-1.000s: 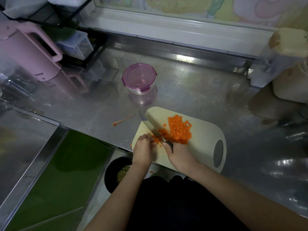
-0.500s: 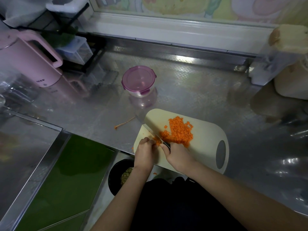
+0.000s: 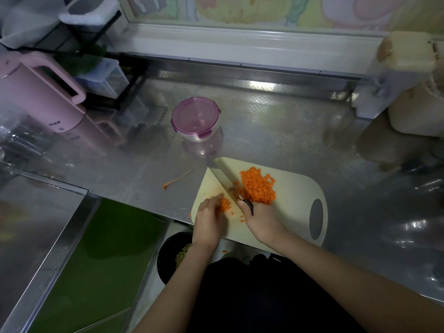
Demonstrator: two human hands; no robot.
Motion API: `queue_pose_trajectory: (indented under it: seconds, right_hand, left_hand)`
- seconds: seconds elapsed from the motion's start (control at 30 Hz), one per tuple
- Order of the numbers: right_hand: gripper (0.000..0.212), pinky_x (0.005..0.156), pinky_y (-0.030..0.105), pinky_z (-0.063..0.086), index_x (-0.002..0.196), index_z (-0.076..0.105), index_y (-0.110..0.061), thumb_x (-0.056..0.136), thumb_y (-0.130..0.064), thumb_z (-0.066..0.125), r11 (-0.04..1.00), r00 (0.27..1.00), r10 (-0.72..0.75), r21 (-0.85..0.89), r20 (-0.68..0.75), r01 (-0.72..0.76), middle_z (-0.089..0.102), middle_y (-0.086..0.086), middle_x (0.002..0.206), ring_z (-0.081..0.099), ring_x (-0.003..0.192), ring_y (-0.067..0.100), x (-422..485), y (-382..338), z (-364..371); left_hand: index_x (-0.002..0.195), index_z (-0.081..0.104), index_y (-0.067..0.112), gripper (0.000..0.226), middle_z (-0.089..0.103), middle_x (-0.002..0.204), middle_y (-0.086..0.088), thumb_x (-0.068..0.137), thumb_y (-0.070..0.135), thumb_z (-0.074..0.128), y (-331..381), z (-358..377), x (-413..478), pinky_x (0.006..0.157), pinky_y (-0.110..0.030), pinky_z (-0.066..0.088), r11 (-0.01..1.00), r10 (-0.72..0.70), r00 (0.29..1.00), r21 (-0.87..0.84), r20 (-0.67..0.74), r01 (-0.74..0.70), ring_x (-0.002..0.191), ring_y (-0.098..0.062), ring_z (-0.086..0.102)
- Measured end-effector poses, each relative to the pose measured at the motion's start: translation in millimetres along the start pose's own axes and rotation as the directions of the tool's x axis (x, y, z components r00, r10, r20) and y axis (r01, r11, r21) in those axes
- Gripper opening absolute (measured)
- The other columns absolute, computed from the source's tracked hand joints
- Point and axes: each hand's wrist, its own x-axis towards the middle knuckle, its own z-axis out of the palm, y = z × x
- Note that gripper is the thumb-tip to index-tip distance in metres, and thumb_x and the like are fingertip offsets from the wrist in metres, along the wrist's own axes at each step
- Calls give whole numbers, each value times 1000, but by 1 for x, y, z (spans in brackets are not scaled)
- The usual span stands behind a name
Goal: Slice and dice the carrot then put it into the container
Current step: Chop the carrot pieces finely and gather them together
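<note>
Both bare forearms rise from the lower frame toward the centre. The left hand (image 3: 208,221), knuckles up, curls blurred fingers over a small clump of orange carrot pieces (image 3: 225,205). Just right of it, the right hand (image 3: 262,222) grips the black handle of a steel-bladed knife (image 3: 222,176).

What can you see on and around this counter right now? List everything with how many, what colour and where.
counter: one, steel, spans the view
cutting board: one, cream, at the counter's near edge
diced carrot: one heap, orange, middle of the board
carrot pieces: small cluster, orange, board's near left
knife: one, steel blade, dark handle, slanting across the board left of the heap
container: one, clear, purple lid on, behind the board
carrot strip: one, orange, on the counter left of the board
jug: one, pink, far left
rack: one, black, back left
bin: one, black, below the counter edge
left hand: fingers curled over the carrot pieces
right hand: grips the knife handle
</note>
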Motion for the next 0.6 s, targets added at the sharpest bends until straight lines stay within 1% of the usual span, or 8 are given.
queue_pose_trajectory:
  seconds: [0.07, 0.17, 0.2, 0.3, 0.37, 0.4, 0.5, 0.6]
  right_hand:
    - [46, 47, 27, 25, 60, 38, -17, 100, -41, 37, 999, 1000, -3, 32, 1, 3, 41, 0, 57, 38, 51, 13, -1, 1, -3]
    - [45, 46, 23, 25, 62, 41, -17, 100, -42, 36, 998, 999, -30, 49, 21, 29, 42, -1, 57, 40, 51, 12, -7, 0, -8]
    - [45, 46, 21, 24, 62, 41, -17, 100, -42, 36, 998, 999, -44, 43, 32, 42, 42, -1, 57, 40, 50, 11, -10, -1, -8]
    - [46, 45, 23, 24, 60, 39, -19, 100, -42, 36, 997, 995, -78, 19, 57, 77, 40, -2, 55, 39, 50, 13, -16, -5, -7]
    - [45, 47, 26, 25, 61, 38, -20, 99, -44, 35, 997, 994, -83, -1, 64, 83, 40, -1, 56, 40, 52, 15, -18, -7, -5]
    - [45, 47, 27, 26, 61, 38, -20, 99, -44, 35, 996, 994, -84, -7, 65, 85, 40, -1, 57, 41, 53, 16, -17, -7, -3]
    - [46, 49, 30, 29, 62, 40, -19, 99, -46, 34, 996, 995, -76, -34, 59, 78, 43, 0, 58, 46, 57, 22, -14, -7, 0]
    - [48, 51, 32, 32, 63, 41, -18, 99, -48, 34, 997, 996, -46, -54, 72, 50, 45, 2, 58, 48, 58, 24, -12, -6, 3]
  left_hand:
    - [128, 55, 13, 48, 57, 113, -7, 82, -1, 58, 0, 0, -1, 95, -25, 40, 1000, -4, 1000, -24, -17, 4, 106, -21, 53]
    - [120, 58, 10, 43, 55, 110, -6, 78, 1, 65, -4, 1, -4, 96, -39, 47, 996, -26, 999, -85, -35, 23, 104, -24, 56]
    - [117, 60, 10, 40, 56, 108, -6, 78, 3, 66, -6, 2, -4, 95, -40, 48, 996, -37, 999, -87, -40, 34, 102, -24, 57]
    - [105, 65, 9, 26, 60, 102, -4, 80, 8, 68, -7, 1, -4, 90, -33, 47, 997, -59, 997, -48, -53, 56, 96, -22, 58]
    - [96, 67, 8, 14, 61, 96, -4, 81, 7, 67, -6, 0, -1, 83, -24, 43, 997, -67, 996, -30, -61, 66, 92, -21, 57]
    - [92, 67, 8, 10, 61, 93, -4, 82, 7, 66, -5, 0, 0, 80, -23, 41, 997, -71, 996, -26, -63, 70, 90, -21, 57]
    - [85, 66, 7, 3, 61, 87, -6, 82, 6, 66, -5, 0, 4, 74, -25, 40, 997, -75, 996, 0, -54, 75, 84, -23, 56]
    - [86, 66, 4, 6, 61, 90, -9, 84, 9, 65, -6, 1, 5, 75, -31, 45, 996, -77, 996, 50, -41, 79, 84, -24, 56]
